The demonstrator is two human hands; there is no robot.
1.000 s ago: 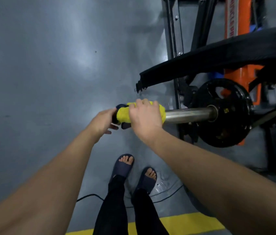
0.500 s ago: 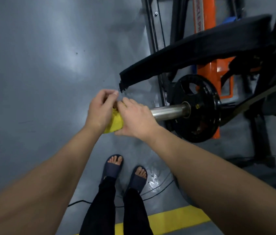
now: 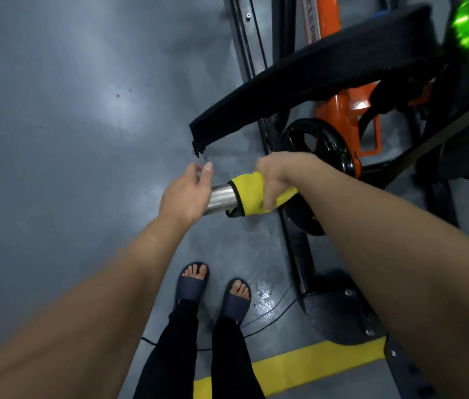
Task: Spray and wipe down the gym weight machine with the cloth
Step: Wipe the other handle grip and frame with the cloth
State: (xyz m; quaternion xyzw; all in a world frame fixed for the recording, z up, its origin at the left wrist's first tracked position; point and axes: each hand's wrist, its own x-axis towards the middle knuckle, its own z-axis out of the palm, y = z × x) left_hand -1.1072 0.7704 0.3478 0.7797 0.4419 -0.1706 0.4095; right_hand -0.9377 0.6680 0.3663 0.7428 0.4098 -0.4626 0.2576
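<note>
Half a second earlier both hands met at the tip of the bar (image 3: 221, 198), with the cloth (image 3: 249, 194) bunched between them. Now the right hand (image 3: 276, 180) has slid the cloth along the bar toward the weight plate (image 3: 325, 145), leaving a short stretch of bare steel between the hands. The left hand (image 3: 187, 194) has let go of the cloth and sits at the bar's free end, fingers loose and spread, holding nothing. Whether it touches the metal cannot be told.

The right hand's fingers curl tightly round the cloth, which wraps the bar like a sleeve. It is soft, bright yellow fabric with a dark stitched edge, against a smooth, round, brushed-steel tube. Beyond the bar hangs a long black pad (image 3: 313, 79) with a matte cover, in front of a glossy orange frame (image 3: 342, 110). The plate is a black disc with cut-outs. Below the bar lies a grey, faintly shiny floor (image 3: 69, 125), where the person's dark slides (image 3: 191, 286) stand near a painted yellow stripe (image 3: 299, 367).
</note>
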